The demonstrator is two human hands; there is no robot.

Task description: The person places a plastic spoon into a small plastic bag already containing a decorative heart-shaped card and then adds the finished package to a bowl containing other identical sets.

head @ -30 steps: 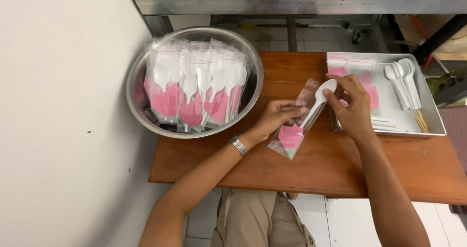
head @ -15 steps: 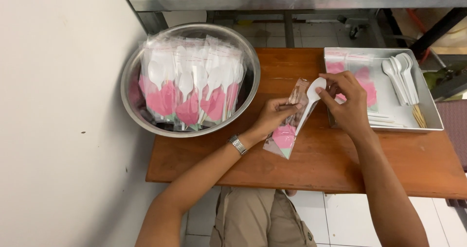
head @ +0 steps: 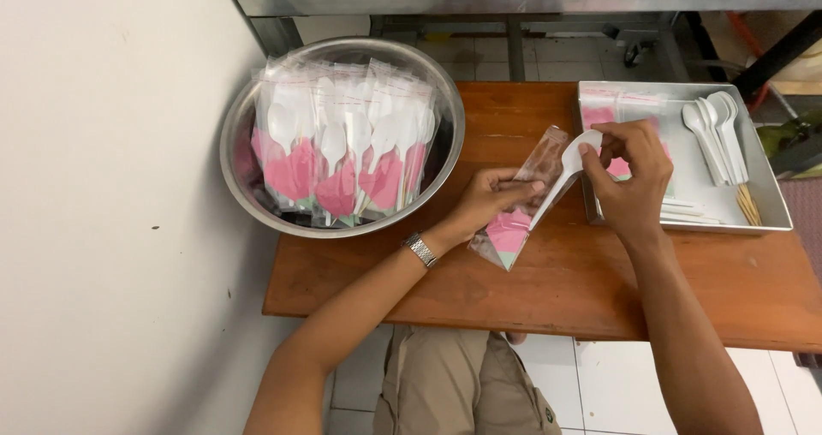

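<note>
Currently left hand point(head: 490, 202) fingers pinch clear sleeve point(head: 521, 208) low over the surface point(head: 548, 289); right hand point(head: 632, 176) fingers grip white plastic spoon point(head: 565, 174) at the bowl, handle inside. Sleeve looks light, floppy, slippery: hold near the mouth. Spoon stiff.

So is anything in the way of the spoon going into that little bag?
Nothing visible blocks it. The right hand holds the white spoon by its bowl, its handle pointing into the clear bag that the left hand holds on the wooden table.
</note>
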